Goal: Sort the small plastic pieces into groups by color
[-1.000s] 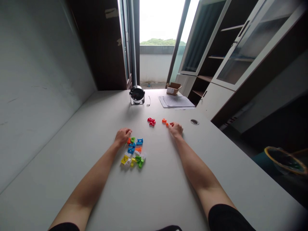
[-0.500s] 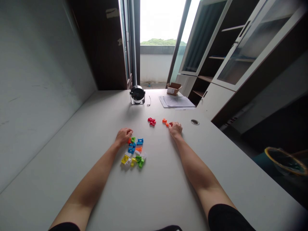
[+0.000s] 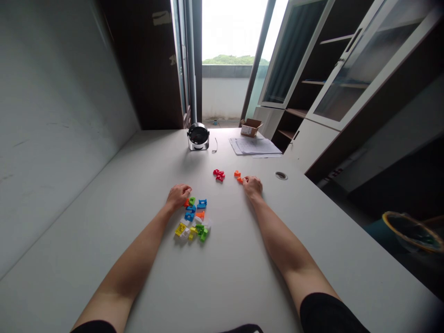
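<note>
Right hand (image 3: 253, 186) stays by orange pieces (image 3: 237, 175)

Bare left hand (image 3: 178, 196) and right hand (image 3: 253, 186), bare forearms (image 3: 291, 254), black short sleeves (image 3: 328, 317) at bottom edge, partly cut off.

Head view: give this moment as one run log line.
left hand: beside colored plastic blocks | right hand: beside orange plastic pieces | red plastic pieces: between hands

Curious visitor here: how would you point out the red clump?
On the white table, look between the person's left hand and right hand, farther out. A small clump of red plastic pieces lies there. Orange pieces sit to its right, a mixed-color heap by the left hand; this clump alone is all red.
</note>
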Tool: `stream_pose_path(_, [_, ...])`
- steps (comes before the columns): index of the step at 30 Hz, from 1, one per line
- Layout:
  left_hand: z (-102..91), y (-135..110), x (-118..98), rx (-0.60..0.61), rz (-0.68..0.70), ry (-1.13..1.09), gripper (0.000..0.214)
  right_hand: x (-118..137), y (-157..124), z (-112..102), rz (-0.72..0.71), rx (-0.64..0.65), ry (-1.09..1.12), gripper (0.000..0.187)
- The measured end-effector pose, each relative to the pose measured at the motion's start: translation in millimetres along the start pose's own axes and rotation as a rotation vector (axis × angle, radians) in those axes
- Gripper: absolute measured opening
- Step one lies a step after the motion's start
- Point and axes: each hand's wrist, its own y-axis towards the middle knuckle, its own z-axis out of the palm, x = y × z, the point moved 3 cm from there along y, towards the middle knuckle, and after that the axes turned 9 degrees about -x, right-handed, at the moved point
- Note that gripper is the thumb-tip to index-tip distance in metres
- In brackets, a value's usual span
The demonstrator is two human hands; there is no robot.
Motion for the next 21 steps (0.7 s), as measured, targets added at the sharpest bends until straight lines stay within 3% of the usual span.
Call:
stream_pose_path(5, [0.0,-0.1,-1.2,0.007,-0.019,0.017,0.034,3.7,-1.6,-3.0,0.047,0.007,0.091,0.032])
stream_pose_path(17, [0.6,0.1,0.7,-0.012,-0.011,-0.017,0.034,8.4,-3.9,1.9,-0.013,0.073,0.211,0.027])
stream_pose_path(21, [-1.3,2.2,3.9,0.061,-0.111,-0.104,0.036,6.0,-2.5,4.2,-0.04,0.107,0.251,0.028])
